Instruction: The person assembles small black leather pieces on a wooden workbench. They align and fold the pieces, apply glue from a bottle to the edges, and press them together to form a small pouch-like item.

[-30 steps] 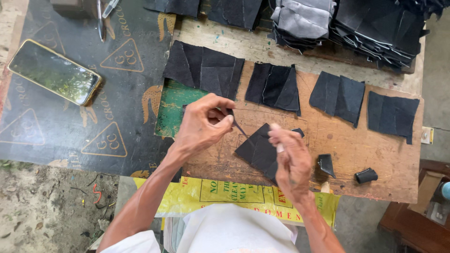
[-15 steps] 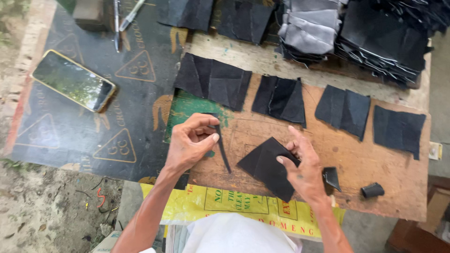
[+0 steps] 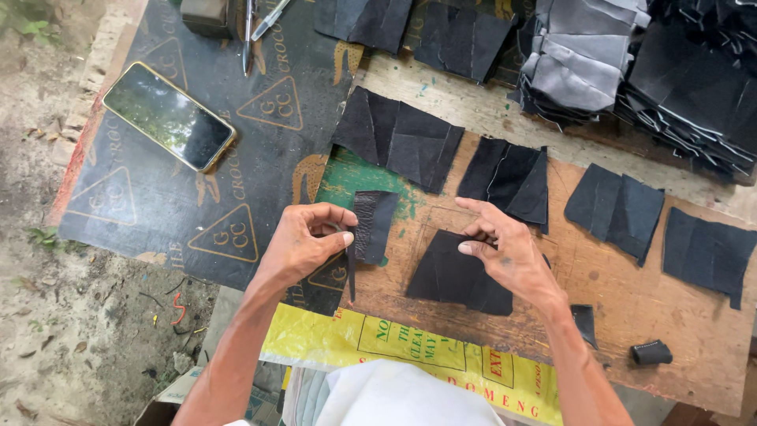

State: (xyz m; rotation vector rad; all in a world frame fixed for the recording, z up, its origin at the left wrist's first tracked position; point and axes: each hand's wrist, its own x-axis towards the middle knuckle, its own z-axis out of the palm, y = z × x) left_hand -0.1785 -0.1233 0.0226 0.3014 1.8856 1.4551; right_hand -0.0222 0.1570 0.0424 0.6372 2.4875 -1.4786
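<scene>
The left hand (image 3: 303,241) pinches a narrow black strip (image 3: 351,272) between thumb and forefinger, fingers closed on its upper end, so that the strip hangs down over the near edge of the wooden board (image 3: 631,315). Just beside the fingertips lies a small textured black piece (image 3: 372,225), resting on the green-painted patch of the board. The right hand (image 3: 505,252) presses flat on a larger black cut piece (image 3: 453,276), thumb and forefinger nipped together on its upper edge, the other fingers spread.

To do this well, the right hand should probably keep the piece pinned so it does not slide on the wood, while the left keeps the strip taut and clear of the edge being worked.

Further out, four more groups of black cut pieces (image 3: 398,142) lie in a row across the board, well apart from both hands. Beyond them sit a stack of grey folded pieces (image 3: 576,63) and a heap of dark ones (image 3: 694,87). To the left a phone (image 3: 168,116) lies face up on a dark printed sheet (image 3: 158,205), with pens (image 3: 260,24) near the far edge. A small black roll (image 3: 651,352) and a dark scrap (image 3: 584,323) lie by the right forearm, close enough to be brushed off. A yellow printed sack (image 3: 410,347) hangs below the board's near edge.
</scene>
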